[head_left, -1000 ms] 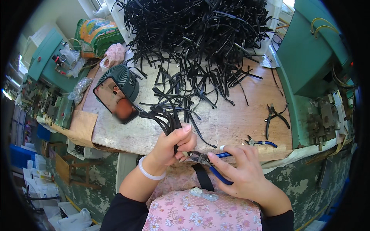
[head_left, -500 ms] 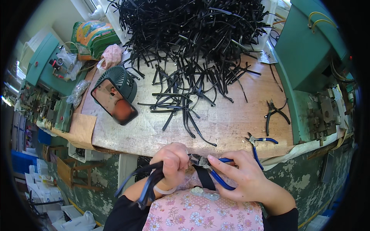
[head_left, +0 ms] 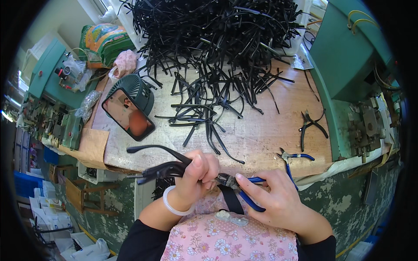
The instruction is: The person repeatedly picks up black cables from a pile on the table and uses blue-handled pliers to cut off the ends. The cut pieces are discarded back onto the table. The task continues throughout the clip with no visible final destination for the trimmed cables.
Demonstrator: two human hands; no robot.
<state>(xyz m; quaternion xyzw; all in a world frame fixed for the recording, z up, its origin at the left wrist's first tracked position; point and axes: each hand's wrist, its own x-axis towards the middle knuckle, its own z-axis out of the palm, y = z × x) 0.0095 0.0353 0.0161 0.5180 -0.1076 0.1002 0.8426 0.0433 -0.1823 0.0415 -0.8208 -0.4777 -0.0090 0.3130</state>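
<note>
Plainly, our fingertips run the main risk; just off the near edge of the workbench [head_left: 261, 137], our left hand [head_left: 198, 174] is closed round a bundle of black eyeglass temples [head_left: 167, 168], while our right hand [head_left: 276, 195] holds blue-handled pliers [head_left: 250, 202], handles apart; the plier head sits against the left fingers, and we cannot tell whether it bites anything; a careless squeeze there could pinch skin; the bundle fans out at its free side, so a slackened hold could drop a temple off the workbench's front; scattered temples [head_left: 209, 117] cover the workbench's middle, below a tangled heap [head_left: 217, 39] at its far side; a smartphone [head_left: 128, 114] leans on a green fan [head_left: 146, 91] at its left; at its right front, a second blue-handled pair [head_left: 285, 155] reaches the edge, in the way of our right hand, with black-handled pliers [head_left: 308, 124] farther back.
</note>
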